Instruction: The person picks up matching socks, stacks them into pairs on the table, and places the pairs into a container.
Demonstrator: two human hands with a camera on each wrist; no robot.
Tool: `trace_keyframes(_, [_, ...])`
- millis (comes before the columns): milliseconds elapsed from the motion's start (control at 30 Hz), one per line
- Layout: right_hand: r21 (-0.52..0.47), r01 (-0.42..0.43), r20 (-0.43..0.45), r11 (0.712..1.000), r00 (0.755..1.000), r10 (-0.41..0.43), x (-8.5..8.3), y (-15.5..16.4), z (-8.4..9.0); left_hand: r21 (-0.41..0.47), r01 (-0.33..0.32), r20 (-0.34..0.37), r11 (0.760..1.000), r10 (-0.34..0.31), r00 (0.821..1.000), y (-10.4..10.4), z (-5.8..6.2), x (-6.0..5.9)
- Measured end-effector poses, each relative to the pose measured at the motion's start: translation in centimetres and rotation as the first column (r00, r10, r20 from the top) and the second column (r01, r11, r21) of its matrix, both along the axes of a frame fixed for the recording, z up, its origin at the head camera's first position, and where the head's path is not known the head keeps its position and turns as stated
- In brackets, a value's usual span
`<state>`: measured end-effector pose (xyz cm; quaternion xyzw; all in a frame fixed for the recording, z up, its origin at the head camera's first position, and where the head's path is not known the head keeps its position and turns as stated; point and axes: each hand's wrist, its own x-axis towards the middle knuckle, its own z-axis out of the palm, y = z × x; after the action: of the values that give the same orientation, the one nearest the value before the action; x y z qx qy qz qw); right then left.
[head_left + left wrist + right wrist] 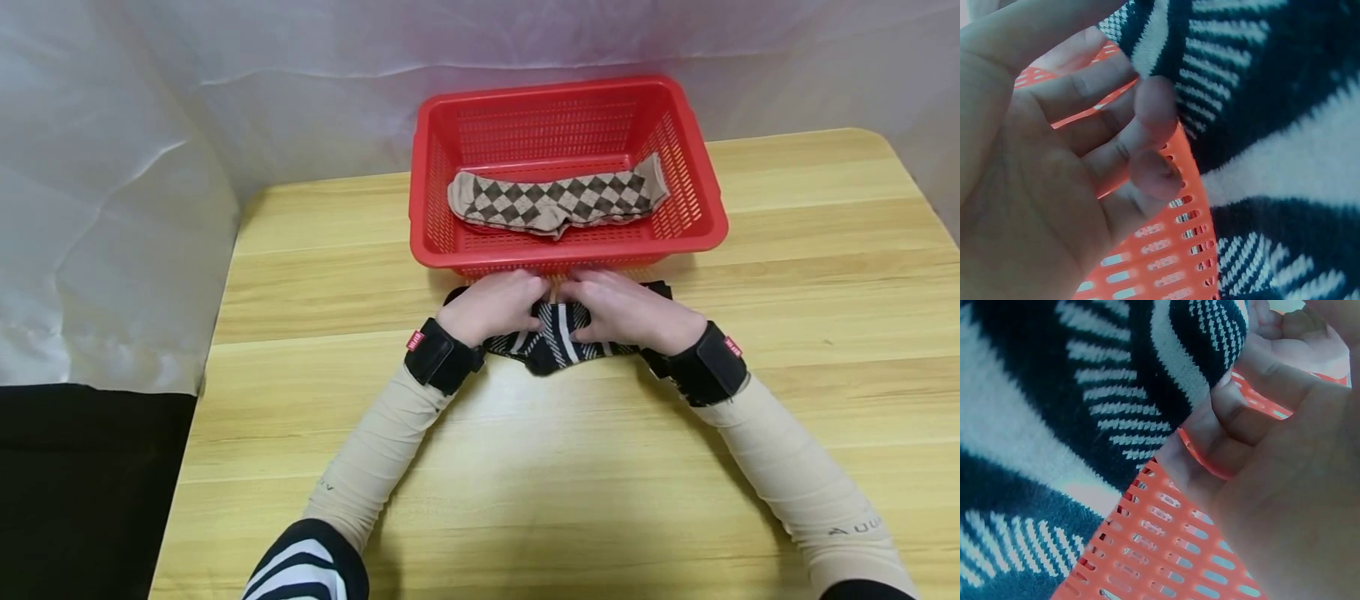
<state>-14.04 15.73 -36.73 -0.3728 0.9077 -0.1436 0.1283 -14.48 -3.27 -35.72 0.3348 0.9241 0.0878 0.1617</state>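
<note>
On the wooden table (787, 275), just in front of the red basket (701, 179): one black-and-white striped sock (558, 337), lying bunched on the tabletop between two hands. Left hand (491, 307) is curling its fingers over the left part of the sock and gripping the fabric; in the left wrist view the fingertips (1155, 106) are bending in against the knit, with the orange-red slotted basket wall (1147, 256) showing directly behind them. Right hand (626, 310) is likewise curling its fingers into the right part of the sock and holding it; the right wrist view is showing its bent fingers (1235, 409) pressing at the sock's edge (1116, 394), again with the basket wall (1166, 550) close behind. Both hands are sitting side by side, knuckles nearly touching, right up against the basket's near wall. Each wrist is wearing a black strap (438, 357) over a beige sleeve (375, 454). Inside the basket: one brown-and-beige argyle sock (555, 200), lying flat lengthwise across the bottom, well apart from the hands. Behind the table a white sheet (112, 208) is hanging as a backdrop.
</note>
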Motion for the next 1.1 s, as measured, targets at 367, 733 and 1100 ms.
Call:
trace_keyframes(367, [-0.022, 0.003, 0.034, 1.000, 0.999, -0.002, -0.01, -0.16, -0.20, 0.022, 0.029, 0.057, 0.999, -0.031, 0.998, -0.17, -0.14, -0.14])
trace_keyframes(733, [-0.029, 0.001, 0.077, 1.000, 0.997, 0.001, -0.12, -0.10, -0.16, 0.003, 0.031, 0.119, 1.000, -0.031, 0.992, -0.23, 0.01, -0.24])
trace_keyframes(1100, [0.007, -0.044, 0.096, 0.999, 0.994, 0.043, -0.12, 0.44, 0.36, -0.059, 0.039, 0.228, 0.998, -0.024, 0.973, -0.53, -0.11, -0.42])
